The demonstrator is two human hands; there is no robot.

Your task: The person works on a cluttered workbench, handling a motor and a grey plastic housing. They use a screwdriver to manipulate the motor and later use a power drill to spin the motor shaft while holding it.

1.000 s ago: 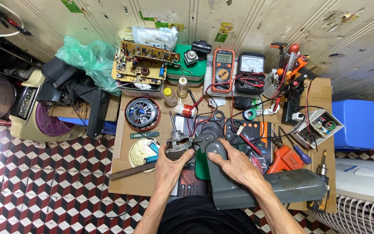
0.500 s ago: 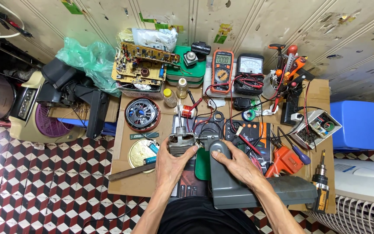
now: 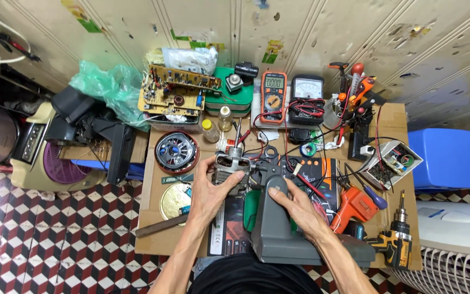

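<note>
Cluttered cardboard-topped bench (image 3: 153,228) against a scuffed panelled wall, so I'm working off the grey housing (image 3: 278,228) as landmark. My right hand (image 3: 295,209) lies flat on its top, fingers spread, gripping nothing, probably just pinning it. Left of it, my left hand (image 3: 210,190) wraps closed around the motor (image 3: 229,166), likely steadying it. Free room only toward the bench's near-left edge

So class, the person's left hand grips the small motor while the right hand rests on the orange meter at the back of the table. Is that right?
Not quite. In the head view the left hand does grip the motor, but the right hand rests on the grey housing, not the orange meter, which sits untouched at the back.
</note>
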